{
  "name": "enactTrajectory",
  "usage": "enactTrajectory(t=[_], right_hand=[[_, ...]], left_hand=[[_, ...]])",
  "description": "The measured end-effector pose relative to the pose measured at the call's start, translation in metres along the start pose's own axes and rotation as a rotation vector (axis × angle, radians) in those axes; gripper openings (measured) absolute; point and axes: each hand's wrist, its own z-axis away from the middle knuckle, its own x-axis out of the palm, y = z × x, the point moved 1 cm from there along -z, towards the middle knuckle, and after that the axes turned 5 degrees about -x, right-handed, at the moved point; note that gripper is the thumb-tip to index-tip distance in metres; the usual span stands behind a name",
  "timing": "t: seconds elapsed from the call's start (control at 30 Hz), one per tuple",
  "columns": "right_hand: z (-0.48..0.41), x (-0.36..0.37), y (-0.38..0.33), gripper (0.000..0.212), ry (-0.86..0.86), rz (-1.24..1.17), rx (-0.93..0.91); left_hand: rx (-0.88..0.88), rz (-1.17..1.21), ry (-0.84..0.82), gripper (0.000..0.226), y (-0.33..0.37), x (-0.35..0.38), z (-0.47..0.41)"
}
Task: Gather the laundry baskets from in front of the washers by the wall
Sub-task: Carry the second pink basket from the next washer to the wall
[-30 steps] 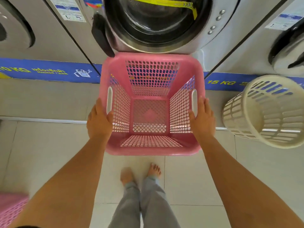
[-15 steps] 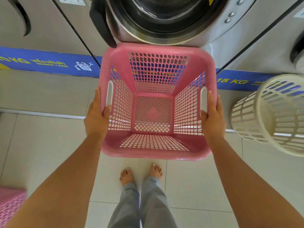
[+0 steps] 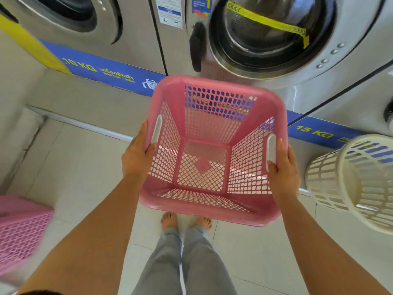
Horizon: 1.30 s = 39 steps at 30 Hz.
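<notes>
A square pink mesh laundry basket (image 3: 214, 211) hangs in the air in front of a washer (image 3: 268, 37) with an open door. It is empty and tilted slightly clockwise. My left hand (image 3: 136, 158) grips its left rim beside the white handle slot. My right hand (image 3: 282, 171) grips the right rim beside the other slot. A round cream basket (image 3: 357, 182) stands on the floor at the right. Part of another pink basket (image 3: 21, 231) shows at the left edge, blurred.
A row of steel front-load washers (image 3: 89, 24) runs along the wall on a raised step (image 3: 85, 103) with a blue label strip. My bare feet (image 3: 185, 220) and grey trousers stand on pale floor tiles below the held basket.
The pink basket has risen from the floor and come toward me, now tilted. The view has swung left, so the left washer and the left pink basket show more.
</notes>
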Motion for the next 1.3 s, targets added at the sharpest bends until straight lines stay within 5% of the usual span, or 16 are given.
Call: enactTrajectory(t=[0.33,0.93,1.3], right_hand=[[0.042,-0.015,-0.132,0.072,-0.125,-0.045,-0.253],[0.204,0.069,-0.434,0.073,-0.289,0.022,-0.818],[0.274,0.071,-0.631,0.064,-0.217,-0.043,-1.105]], left_hand=[[-0.187,0.071,0.183,0.066,-0.088,-0.120,0.069],[-0.505,0.189,0.506,0.060,-0.336,-0.354,0.211],[-0.635,0.294,0.754,0.062,-0.426,-0.492,0.257]])
